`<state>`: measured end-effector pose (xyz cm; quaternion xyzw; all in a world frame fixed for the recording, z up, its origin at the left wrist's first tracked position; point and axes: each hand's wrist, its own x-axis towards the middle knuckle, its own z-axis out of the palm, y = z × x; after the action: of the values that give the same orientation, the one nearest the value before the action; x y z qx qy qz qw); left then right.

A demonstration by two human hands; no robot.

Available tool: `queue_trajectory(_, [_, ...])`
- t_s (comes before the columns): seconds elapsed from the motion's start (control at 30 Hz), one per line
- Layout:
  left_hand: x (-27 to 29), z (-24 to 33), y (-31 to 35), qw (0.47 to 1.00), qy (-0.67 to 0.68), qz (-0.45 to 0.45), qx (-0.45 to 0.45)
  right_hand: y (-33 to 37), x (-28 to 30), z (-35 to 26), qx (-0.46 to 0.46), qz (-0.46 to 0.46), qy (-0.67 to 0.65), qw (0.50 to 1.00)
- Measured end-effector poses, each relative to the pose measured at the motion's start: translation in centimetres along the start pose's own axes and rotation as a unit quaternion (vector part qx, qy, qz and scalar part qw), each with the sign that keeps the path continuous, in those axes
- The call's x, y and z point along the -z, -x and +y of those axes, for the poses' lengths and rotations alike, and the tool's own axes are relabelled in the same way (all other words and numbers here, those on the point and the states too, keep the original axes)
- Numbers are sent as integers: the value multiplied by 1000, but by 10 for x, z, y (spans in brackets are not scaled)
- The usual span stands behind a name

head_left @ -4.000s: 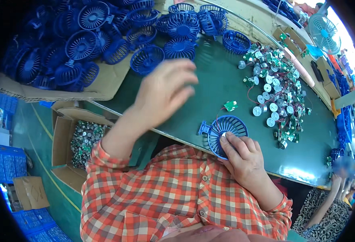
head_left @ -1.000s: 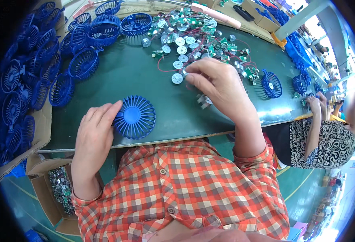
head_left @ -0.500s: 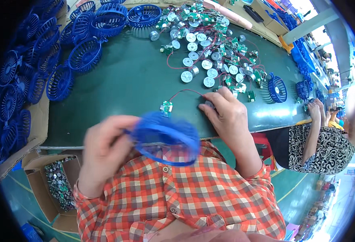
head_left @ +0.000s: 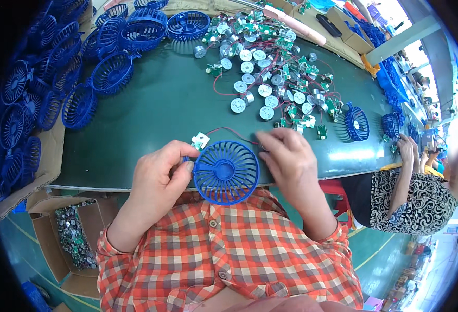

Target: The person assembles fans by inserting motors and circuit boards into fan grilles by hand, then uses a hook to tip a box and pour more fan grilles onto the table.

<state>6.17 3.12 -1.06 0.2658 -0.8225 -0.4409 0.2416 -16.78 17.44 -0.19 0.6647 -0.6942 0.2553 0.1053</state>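
Note:
My left hand [head_left: 162,174] is closed on the short stem of a blue fan guard [head_left: 226,196], a round slatted cage. The guard's open side faces up over the table's near edge, showing a ringed hub in its middle. My right hand [head_left: 290,158] is closed just right of the guard, its fingers around a small motor that they mostly hide. From there a red wire [head_left: 224,128] runs left to a small circuit board [head_left: 200,141], white side up, beside my left fingertips.
A heap of silver motors [head_left: 265,90] with wired green boards covers the table's far middle. Blue guards [head_left: 112,73] line the left side and fill a carton [head_left: 57,148]. One guard [head_left: 357,124] stands at right, near a co-worker's hand [head_left: 407,150]. Below left is a box of parts [head_left: 75,239].
My left hand has brought the guard up and turned its open side upward. My right hand has drawn the motor slightly nearer; the wired board has shifted left and shows its white side.

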Motion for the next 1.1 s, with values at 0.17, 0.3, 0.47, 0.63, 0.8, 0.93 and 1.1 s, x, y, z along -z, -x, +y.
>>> queue_trajectory(0.17, [-7, -4, -3, 999, 33, 20, 24, -15, 10, 5, -79, -21, -56, 995])
queue_trajectory(0.3, [-8, -5, -6, 999, 42, 30, 12, -27, 28, -18, -18, 8, -117, 993])
queue_trajectory(0.47, [-5, -1, -5, 998, 48, 24, 35, -33, 17, -43, 108, -147, -62, 981])
queue_trajectory(0.63, [-7, -4, -4, 997, 63, 42, 11, -39, 10, -40, 126, -160, -68, 977])
queue_trajectory(0.8, [-6, -4, -5, 999, 34, 25, -6, -44, 6, -39, 79, -170, -104, 977])
queue_trajectory(0.93, [-5, -7, -5, 998, 33, 38, -25, -48, 6, -48, 77, -211, -26, 974])
queue_trajectory(1.1, [-1, -7, -4, 996, 79, 24, 28, -46, 11, -46, 88, -206, -62, 973])
